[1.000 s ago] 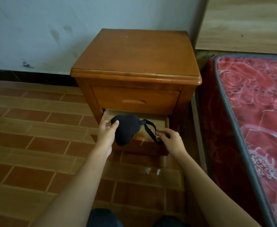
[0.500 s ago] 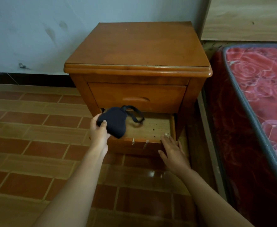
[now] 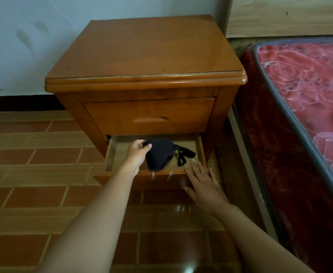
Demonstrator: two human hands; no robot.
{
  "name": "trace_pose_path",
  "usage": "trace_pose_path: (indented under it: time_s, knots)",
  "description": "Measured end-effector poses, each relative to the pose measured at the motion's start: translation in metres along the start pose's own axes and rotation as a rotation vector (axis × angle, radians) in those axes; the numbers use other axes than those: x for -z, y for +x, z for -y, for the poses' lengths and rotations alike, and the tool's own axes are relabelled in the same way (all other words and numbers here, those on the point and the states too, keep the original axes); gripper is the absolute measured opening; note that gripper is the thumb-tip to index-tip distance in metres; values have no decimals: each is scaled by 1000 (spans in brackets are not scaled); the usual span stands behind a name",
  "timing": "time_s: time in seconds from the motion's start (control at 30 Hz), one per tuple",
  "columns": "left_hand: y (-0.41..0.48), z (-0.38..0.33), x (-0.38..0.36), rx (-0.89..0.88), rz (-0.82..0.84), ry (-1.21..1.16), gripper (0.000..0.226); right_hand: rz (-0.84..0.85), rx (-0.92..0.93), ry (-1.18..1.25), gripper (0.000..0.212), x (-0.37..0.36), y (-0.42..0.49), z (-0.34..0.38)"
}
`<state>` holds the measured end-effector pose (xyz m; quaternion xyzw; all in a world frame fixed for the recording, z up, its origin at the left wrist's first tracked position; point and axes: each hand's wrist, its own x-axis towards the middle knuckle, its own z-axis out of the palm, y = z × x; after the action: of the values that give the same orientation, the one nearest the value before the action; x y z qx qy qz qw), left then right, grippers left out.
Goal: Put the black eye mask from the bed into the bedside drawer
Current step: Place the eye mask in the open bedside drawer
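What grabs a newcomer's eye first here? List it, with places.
The black mask in the open bottom drawer of the wooden nightstand, the left hand holding its edge. The right hand lies flat on the drawer's front. A red mattress runs along the right.

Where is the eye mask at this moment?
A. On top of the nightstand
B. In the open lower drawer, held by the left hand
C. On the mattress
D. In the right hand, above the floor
B: the left hand grips the eye mask inside the open lower drawer; the right hand lies flat on its front.
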<state>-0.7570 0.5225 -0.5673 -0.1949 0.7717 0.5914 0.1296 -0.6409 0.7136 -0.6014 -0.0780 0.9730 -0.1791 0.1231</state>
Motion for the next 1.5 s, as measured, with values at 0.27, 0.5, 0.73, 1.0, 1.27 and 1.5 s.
trace_pose_path:
  time_s: [0.27, 0.5, 0.73, 1.0, 1.27, 1.5]
  knots:
    - [25, 19, -12, 67, 10, 85, 27, -6, 10, -24, 63, -6, 2, -5]
    - [36, 18, -20, 48, 12, 99, 31, 9, 17, 11, 66, -5, 4, -8]
    - [39, 22, -21, 36, 64, 249, 74, -11, 39, -21, 69, -6, 4, -9]
    - [38, 24, -18, -30, 37, 368, 47, 6, 22, -53, 70, -8, 5, -9]
    - [18, 21, 0, -145, 1, 360, 27, 20, 8, -50, 68, -5, 6, -7]
    - [-25, -6, 26, -272, -10, 349, 22, 167, -80, 2, 57, 40, 2, 15]
